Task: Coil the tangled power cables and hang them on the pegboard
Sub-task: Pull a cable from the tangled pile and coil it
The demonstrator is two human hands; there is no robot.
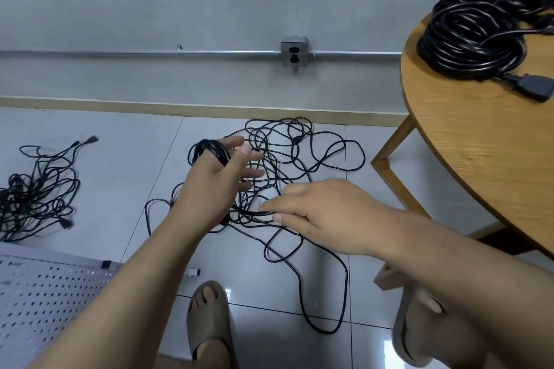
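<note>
One cable (pixel 250 212) in right hand (pixel 323 213)

I'm seeing coiled cables (pixel 470 48) sitting on the table (pixel 479 159), tangled cable (pixel 281 177) lying left of it, pegboard (pixel 45 302) lying farther left.

Black cables (pixel 299 159) on pale grey tiles (pixel 120 159), a tan wooden table (pixel 479 144), olive-grey slippers (pixel 209 326).

Pegboard (pixel 45 293) runs off the left edge, worktop (pixel 479 153) and its coiled cables (pixel 467 39) off the right; the fingertips (pixel 256 156) of the left hand (pixel 215 172) are blurred
</note>
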